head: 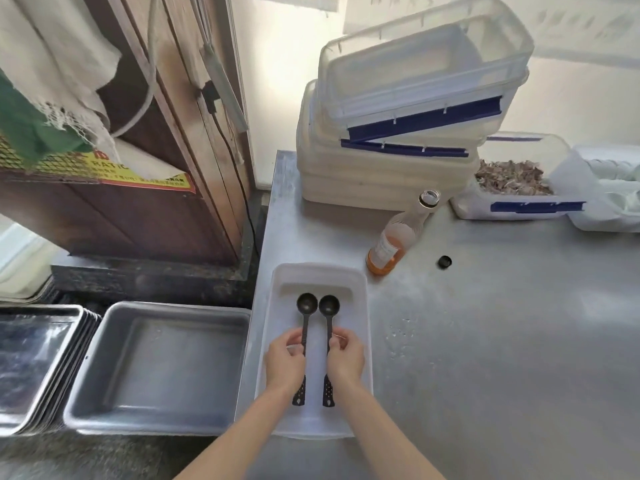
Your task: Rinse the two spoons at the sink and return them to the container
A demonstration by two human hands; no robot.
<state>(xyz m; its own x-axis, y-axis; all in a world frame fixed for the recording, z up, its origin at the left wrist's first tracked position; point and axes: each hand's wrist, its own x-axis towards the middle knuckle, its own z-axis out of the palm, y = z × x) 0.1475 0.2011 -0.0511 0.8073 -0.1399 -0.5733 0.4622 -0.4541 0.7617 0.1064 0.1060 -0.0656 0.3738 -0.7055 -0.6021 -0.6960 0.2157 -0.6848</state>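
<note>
Spoons come first: two black ones lie side by side in a white plastic container (360,306) at the near left edge of the metal table (502,323). The left spoon (307,304) and the right spoon (329,305) both have their round bowls at the far end and their handles pointing near. The left hand (284,362) has its fingers curled round the left spoon's handle. The right hand (346,358) pinches the right spoon's handle the same way. Both hands hold a spoon right now, and the spoons are low inside the container.

No sink or water shows here. So I cannot tell if the spoons are being picked up to wash or put back after washing. A few drops sit on the table just right of the container, but that does not settle it.

Nothing else is in the white container. To the left is a bare metal tray (156,368), and more trays (38,358) are stacked further left. Far off, a pile of clear boxes (398,109) with blue clips looks bare inside. One box (512,178) to the right holds brown dry bits. An open bottle (398,237) of orange liquid stands near its black cap (444,261).
</note>
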